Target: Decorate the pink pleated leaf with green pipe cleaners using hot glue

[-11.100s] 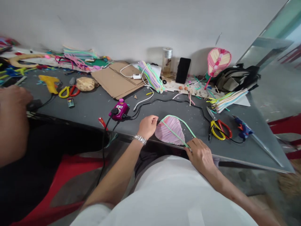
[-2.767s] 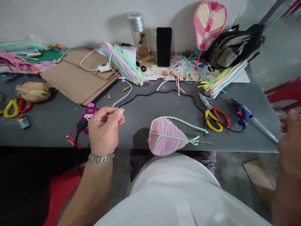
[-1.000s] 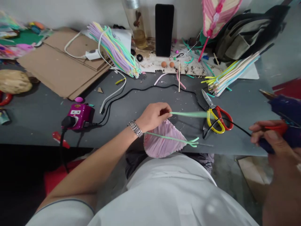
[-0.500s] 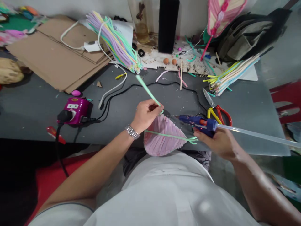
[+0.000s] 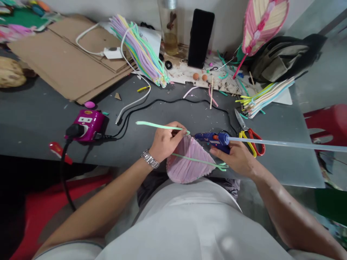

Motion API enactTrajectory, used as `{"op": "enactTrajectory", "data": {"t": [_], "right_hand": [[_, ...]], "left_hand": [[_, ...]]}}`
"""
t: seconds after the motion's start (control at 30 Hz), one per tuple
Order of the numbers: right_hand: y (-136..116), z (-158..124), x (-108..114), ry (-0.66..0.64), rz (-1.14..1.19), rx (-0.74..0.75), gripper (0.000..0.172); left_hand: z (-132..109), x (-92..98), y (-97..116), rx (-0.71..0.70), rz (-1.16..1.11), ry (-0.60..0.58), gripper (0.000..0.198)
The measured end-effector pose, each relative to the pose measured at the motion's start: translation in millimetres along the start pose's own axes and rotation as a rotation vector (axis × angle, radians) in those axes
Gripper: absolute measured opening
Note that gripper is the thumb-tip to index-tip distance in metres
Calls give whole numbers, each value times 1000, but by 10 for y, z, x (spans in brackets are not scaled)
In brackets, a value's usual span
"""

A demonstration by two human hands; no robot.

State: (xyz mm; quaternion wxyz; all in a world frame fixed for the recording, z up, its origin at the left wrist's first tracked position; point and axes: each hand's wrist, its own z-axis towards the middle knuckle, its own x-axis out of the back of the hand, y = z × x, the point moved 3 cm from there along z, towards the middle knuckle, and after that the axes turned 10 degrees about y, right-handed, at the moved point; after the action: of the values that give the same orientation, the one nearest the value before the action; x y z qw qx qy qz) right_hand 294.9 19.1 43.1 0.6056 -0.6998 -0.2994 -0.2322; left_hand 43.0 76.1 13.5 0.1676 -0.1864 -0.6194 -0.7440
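Observation:
A pink ribbed leaf shape point(image 5: 187, 162) lies at the front edge of the grey table point(image 5: 40, 119), with a green strip along its middle. My left hand point(image 5: 165, 141) pinches a loose green strip point(image 5: 157, 125) at the leaf's top edge; the strip sticks out to the left. My right hand point(image 5: 235, 157) grips a blue glue gun point(image 5: 213, 138) with its nozzle pointing left at the leaf's upper edge. A long clear glue stick point(image 5: 284, 144) trails out of the gun to the right.
Yellow and red scissors point(image 5: 252, 139) lie just behind my right hand. A magenta power strip point(image 5: 88, 124) with black cables sits left. Cardboard point(image 5: 70, 61), bundles of coloured strips point(image 5: 143, 54), a bottle point(image 5: 170, 27), a black phone point(image 5: 200, 38) and a bag point(image 5: 282, 59) line the back.
My left hand swung the loose green strip from pointing up and back to pointing left. My right hand brought the glue gun closer, its nozzle now at the leaf's top edge.

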Motion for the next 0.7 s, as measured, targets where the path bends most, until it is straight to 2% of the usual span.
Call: {"op": "enactTrajectory", "data": {"t": [0.27, 0.37, 0.47, 0.53, 0.63, 0.7], "right_hand": [[-21, 43, -60, -2, 33, -22, 45], [28, 32, 23, 70, 106, -78, 43], [175, -5, 304, 247, 294, -189, 43], [340, -42, 600, 447, 455, -237, 40], [738, -117, 1068, 766, 608, -309, 41], [1079, -159, 1292, 847, 583, -395, 40]], "left_hand": [[-9, -7, -14, 18, -13, 10, 23], [-5, -18, -2, -3, -11, 27, 21], [4, -43, 24, -45, 10, 41, 19], [9, -69, 49, -92, 30, 27, 18], [2, -104, 88, -188, 102, -18, 13], [-18, -118, 110, -251, 166, -54, 9]]}}
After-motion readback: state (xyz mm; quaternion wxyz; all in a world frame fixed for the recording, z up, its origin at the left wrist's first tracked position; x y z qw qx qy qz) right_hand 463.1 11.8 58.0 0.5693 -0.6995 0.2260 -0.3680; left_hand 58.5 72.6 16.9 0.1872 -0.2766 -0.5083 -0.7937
